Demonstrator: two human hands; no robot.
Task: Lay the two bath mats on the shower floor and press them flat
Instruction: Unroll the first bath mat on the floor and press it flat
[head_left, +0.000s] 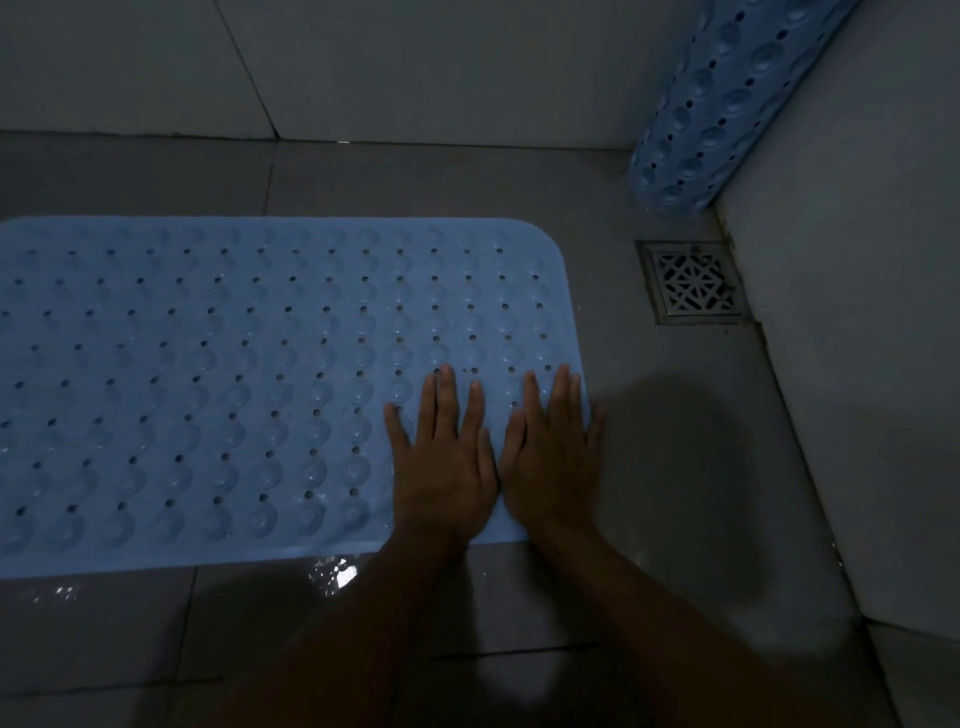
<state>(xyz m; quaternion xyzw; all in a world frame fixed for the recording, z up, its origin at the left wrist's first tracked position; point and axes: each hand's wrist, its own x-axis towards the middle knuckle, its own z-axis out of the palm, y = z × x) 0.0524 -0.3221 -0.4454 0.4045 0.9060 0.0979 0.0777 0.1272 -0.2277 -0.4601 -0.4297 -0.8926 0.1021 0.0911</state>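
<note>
Dim light; grey tiled floor (649, 415), wet patches; grey tiled walls (363, 67); square metal drain (693, 283) near corner

Flat mat (208, 374) cut off left; rolled mat (722, 104) cut off top.

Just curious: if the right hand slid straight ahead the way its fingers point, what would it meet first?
Probably only more blue mat, then bare floor and the back wall. The right hand seems to pass left of the drain.

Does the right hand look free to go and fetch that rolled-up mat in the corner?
Probably yes: the right hand lies flat on the spread mat, holding nothing, and only bare floor lies between it and the rolled mat.
</note>
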